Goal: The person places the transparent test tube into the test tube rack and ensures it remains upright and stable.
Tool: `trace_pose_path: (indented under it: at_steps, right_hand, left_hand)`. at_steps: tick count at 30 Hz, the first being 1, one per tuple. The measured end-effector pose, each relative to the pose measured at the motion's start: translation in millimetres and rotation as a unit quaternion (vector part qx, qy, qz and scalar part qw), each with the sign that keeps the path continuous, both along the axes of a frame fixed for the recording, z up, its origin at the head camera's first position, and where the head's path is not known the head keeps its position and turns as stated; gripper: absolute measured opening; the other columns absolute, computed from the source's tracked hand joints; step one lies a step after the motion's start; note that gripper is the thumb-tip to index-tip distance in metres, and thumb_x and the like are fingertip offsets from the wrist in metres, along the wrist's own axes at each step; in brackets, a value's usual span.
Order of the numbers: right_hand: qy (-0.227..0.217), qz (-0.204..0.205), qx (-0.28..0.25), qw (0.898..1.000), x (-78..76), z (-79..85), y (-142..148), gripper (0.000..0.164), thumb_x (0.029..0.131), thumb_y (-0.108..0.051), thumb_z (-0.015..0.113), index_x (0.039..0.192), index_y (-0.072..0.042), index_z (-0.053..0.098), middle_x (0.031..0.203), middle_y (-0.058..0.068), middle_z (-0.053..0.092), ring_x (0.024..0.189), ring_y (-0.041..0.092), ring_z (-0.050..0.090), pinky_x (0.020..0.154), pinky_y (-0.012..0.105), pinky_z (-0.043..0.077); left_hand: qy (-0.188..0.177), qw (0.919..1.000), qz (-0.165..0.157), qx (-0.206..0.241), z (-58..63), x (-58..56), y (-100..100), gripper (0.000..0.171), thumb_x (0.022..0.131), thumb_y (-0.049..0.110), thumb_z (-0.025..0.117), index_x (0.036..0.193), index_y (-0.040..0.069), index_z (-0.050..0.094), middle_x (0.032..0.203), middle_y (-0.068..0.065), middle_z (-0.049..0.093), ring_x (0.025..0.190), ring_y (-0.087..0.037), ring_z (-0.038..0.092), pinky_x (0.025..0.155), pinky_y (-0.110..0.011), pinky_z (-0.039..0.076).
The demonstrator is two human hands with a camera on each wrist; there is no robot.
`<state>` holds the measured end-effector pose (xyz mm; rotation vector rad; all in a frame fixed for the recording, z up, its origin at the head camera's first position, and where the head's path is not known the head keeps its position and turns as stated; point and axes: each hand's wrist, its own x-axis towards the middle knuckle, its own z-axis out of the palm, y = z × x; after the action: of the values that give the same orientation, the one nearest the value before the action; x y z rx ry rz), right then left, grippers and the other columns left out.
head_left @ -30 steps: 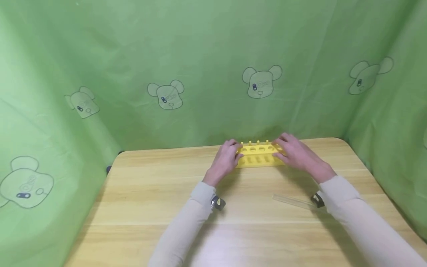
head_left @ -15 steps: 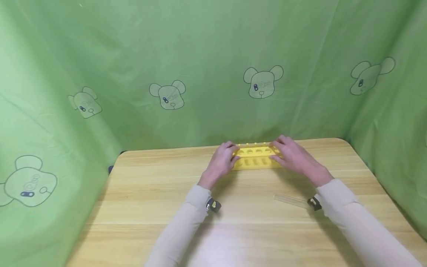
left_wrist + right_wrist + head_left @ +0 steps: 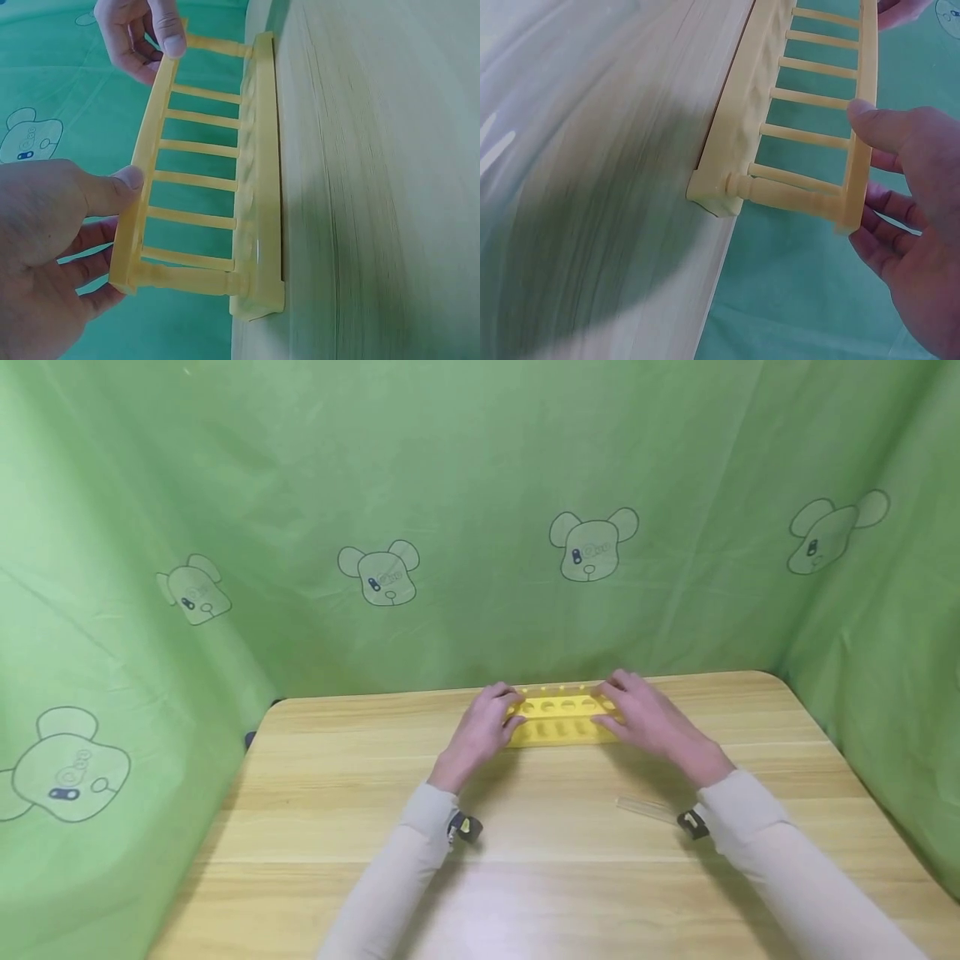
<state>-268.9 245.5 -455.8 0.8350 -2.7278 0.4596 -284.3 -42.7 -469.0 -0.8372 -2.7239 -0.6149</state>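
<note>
A yellow test tube rack (image 3: 561, 732) stands upright near the back of the table, its holes bare of tubes. My left hand (image 3: 472, 731) grips the left end of its top plate, thumb on the near edge and fingers behind. The right hand (image 3: 651, 720) holds the opposite end in the same way. In the left wrist view the rack's base (image 3: 266, 180) sits along the wooden tabletop, with slim pegs rising to the top plate. The right wrist view shows the right thumb (image 3: 881, 127) pressed on the plate's edge.
A clear tube (image 3: 643, 810) lies on the wooden table (image 3: 337, 793) near the right wrist, partly hidden by the wrist camera. Green curtain (image 3: 465, 635) with printed bear heads hangs close behind the table's back edge and along both sides.
Both hands have moved the rack left and a little toward me, keeping their grip on its ends. The clear tube has stayed in place, now more covered by the right wrist.
</note>
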Motion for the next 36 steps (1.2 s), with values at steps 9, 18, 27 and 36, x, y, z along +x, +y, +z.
trace_pose_path:
  at_steps: [9, 18, 27, 36]
  right_hand:
    - [0.016, 0.007, -0.005, 1.000, 1.3, -2.3, -12, 0.043, 0.090, -0.022, 0.080, 0.125, 0.000, 0.066, 0.112, 0.015, 0.059, 0.096, 0.029, 0.058, 0.081, 0.045, 0.059]
    - [0.031, 0.005, -0.013, 0.999, 3.0, -5.2, -27, 0.043, 0.088, -0.021, 0.082, 0.122, 0.001, 0.067, 0.110, 0.015, 0.060, 0.095, 0.029, 0.058, 0.082, 0.044, 0.058]
    - [0.020, -0.002, -0.020, 1.000, 4.9, -5.9, -40, 0.044, 0.088, -0.020, 0.083, 0.123, 0.001, 0.067, 0.111, 0.015, 0.060, 0.097, 0.028, 0.058, 0.084, 0.043, 0.058]
    - [0.023, 0.004, -0.030, 0.999, 9.1, -4.9, -50, 0.044, 0.087, -0.022, 0.084, 0.122, 0.001, 0.068, 0.110, 0.014, 0.060, 0.097, 0.027, 0.057, 0.084, 0.041, 0.057]
  left_hand:
    - [0.003, 0.9998, -0.017, 0.008, 1.2, 1.9, -15, 0.036, 0.094, 0.019, 0.077, 0.125, 0.003, 0.070, 0.125, -0.006, 0.065, 0.117, -0.020, 0.059, 0.106, -0.026, 0.049]
    - [0.002, 0.9996, -0.017, 0.025, 0.0, 3.6, -28, 0.037, 0.093, 0.017, 0.077, 0.126, 0.002, 0.069, 0.126, -0.008, 0.065, 0.120, -0.022, 0.059, 0.109, -0.030, 0.047]
    - [-0.022, 0.9990, -0.005, 0.038, -0.6, 6.7, -39, 0.038, 0.093, 0.016, 0.077, 0.127, 0.003, 0.068, 0.127, -0.008, 0.064, 0.119, -0.021, 0.059, 0.109, -0.031, 0.048]
    - [-0.024, 0.9984, -0.007, 0.051, 0.4, 13.1, -49, 0.038, 0.092, 0.014, 0.078, 0.127, 0.002, 0.069, 0.128, -0.009, 0.064, 0.119, -0.023, 0.060, 0.108, -0.031, 0.049]
